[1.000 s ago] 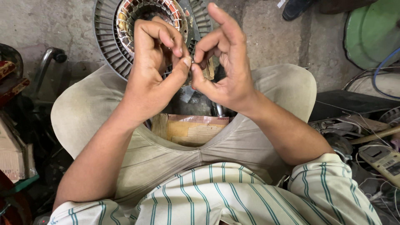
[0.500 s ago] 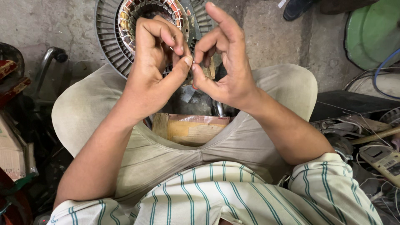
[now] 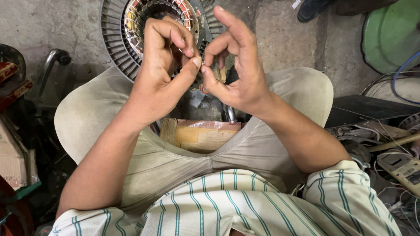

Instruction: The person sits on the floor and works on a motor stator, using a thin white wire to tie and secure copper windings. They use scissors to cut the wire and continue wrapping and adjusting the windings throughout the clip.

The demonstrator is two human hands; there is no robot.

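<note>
Small tan piece [image 3: 220, 73] pinched at fingertips, ribbed round motor stator [image 3: 131, 35] with copper windings on floor

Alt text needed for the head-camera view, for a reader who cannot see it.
Seen from above, a seated person's left hand and right hand meet fingertip to fingertip, pinching something too small to identify. Below them on the concrete floor lies a round finned grey metal motor housing with copper windings, and a tan cardboard packet sits between the knees.

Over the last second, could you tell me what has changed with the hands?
Barely anything: the left hand and right hand still pinch a small piece together above the finned motor stator, fingertips shifting only slightly. The stator and cardboard packet stayed put.
</note>
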